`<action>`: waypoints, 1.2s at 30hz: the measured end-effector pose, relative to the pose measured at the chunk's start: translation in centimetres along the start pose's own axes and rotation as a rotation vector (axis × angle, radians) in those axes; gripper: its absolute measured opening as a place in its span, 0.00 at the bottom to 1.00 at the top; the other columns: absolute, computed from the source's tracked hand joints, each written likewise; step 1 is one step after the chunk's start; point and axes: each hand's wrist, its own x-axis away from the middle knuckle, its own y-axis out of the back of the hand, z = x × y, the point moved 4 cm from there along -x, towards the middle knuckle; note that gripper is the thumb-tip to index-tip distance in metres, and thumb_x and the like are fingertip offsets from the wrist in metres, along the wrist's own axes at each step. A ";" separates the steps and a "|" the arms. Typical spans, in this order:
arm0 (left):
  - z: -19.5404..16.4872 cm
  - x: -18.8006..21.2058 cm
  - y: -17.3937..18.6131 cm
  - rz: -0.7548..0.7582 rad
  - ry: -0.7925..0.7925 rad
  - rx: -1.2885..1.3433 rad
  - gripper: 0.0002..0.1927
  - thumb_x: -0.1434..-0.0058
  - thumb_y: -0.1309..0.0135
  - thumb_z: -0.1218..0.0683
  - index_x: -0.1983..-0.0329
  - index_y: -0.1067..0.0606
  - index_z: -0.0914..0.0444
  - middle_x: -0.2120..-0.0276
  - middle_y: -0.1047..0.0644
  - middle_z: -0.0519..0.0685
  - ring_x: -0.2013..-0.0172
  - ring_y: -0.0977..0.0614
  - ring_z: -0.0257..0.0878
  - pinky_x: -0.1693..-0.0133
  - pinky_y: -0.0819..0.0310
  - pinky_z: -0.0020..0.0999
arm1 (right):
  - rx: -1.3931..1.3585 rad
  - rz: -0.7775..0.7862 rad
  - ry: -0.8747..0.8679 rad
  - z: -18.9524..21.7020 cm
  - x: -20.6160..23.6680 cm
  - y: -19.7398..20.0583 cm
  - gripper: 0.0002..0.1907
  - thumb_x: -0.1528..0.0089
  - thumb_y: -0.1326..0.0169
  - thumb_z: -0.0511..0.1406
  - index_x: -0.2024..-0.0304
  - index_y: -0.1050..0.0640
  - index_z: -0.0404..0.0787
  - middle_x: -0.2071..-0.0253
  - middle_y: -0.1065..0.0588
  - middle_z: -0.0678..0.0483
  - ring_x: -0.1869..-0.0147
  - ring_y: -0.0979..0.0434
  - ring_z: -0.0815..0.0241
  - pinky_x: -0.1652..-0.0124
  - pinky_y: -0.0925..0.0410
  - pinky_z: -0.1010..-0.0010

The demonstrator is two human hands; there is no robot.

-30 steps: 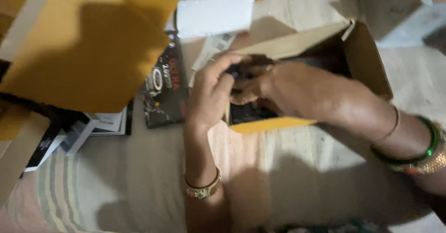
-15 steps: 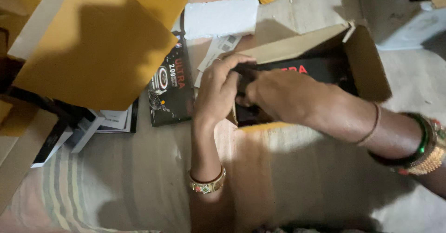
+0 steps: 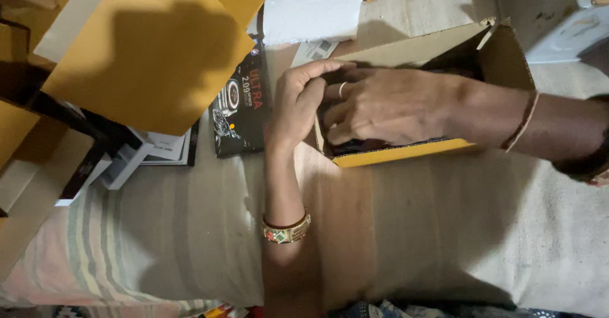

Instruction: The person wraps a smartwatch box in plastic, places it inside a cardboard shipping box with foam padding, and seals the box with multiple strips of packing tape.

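- Brown corrugated card makes up the open box [image 3: 438,51], which lies on its side on the cloth-covered surface [image 3: 444,229] with a yellow lower edge turned toward the viewer and its mouth facing left.
- Both hands meet at that mouth: the box sits directly under and behind the right hand [image 3: 387,105], and just to the right of the left hand [image 3: 298,102].
- Inside the box only a dark item [image 3: 361,145] shows, along the bottom edge below the right hand; what it is cannot be told, since the hands hide most of it.
- The right hand comes in from the right, laid flat over the box opening, fingers [image 3: 346,93] stretched leftward and slightly spread, a ring on one of them. It presses on or covers the dark contents; whether it grips anything beneath the palm cannot be told.
- The left hand rises from below, its fingers curled over the left edge of the box mouth, fingertips touching the right hand's fingers. It is partly closed around that edge; whether it also holds the dark item cannot be told.
- A gold bangle [image 3: 287,229] circles the left wrist, and a thin reddish band [image 3: 521,121] the right forearm.
- Just left of the left hand lies a black printed package [image 3: 241,112], touching the cloth and partly under a large yellow card flap [image 3: 152,51].
- A white foam block [image 3: 311,17] rests above the hands, well apart from them.
- Small white and black cartons [image 3: 146,153] lie farther left, under the flap's edge.
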 end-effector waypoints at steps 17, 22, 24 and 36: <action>-1.1 1.2 2.6 -0.236 0.206 -0.071 0.28 0.46 0.49 0.69 0.39 0.28 0.63 0.49 0.21 0.47 0.69 0.19 0.29 0.70 0.25 0.27 | -0.240 0.004 -0.200 -2.1 0.1 -0.7 0.48 0.53 0.30 0.41 0.32 0.36 0.41 0.34 0.41 0.37 0.39 0.29 0.39 0.41 0.31 0.57; -0.4 0.7 2.0 -0.270 0.059 -0.045 0.25 0.45 0.46 0.71 0.42 0.28 0.68 0.54 0.21 0.52 0.60 0.19 0.31 0.58 0.23 0.24 | -0.410 0.298 -0.504 -3.1 1.6 -1.1 0.28 0.31 0.61 0.36 0.28 0.38 0.59 0.37 0.33 0.43 0.43 0.24 0.46 0.44 0.28 0.60; -0.7 0.4 1.7 -0.248 -0.018 -0.058 0.24 0.44 0.47 0.71 0.42 0.29 0.68 0.49 0.23 0.52 0.56 0.20 0.32 0.58 0.23 0.25 | -0.465 0.412 -0.567 -3.3 2.3 -1.4 0.25 0.26 0.68 0.39 0.26 0.39 0.60 0.43 0.29 0.44 0.45 0.21 0.49 0.44 0.27 0.62; -2.0 0.0 -1.5 -0.131 0.022 0.133 0.22 0.39 0.37 0.63 0.50 0.38 0.63 0.72 0.23 0.41 0.74 0.27 0.23 0.72 0.35 0.19 | -0.562 0.138 -0.815 -3.5 6.2 -1.6 0.26 0.39 0.37 0.39 0.38 0.25 0.53 0.56 0.18 0.50 0.56 0.17 0.50 0.52 0.25 0.61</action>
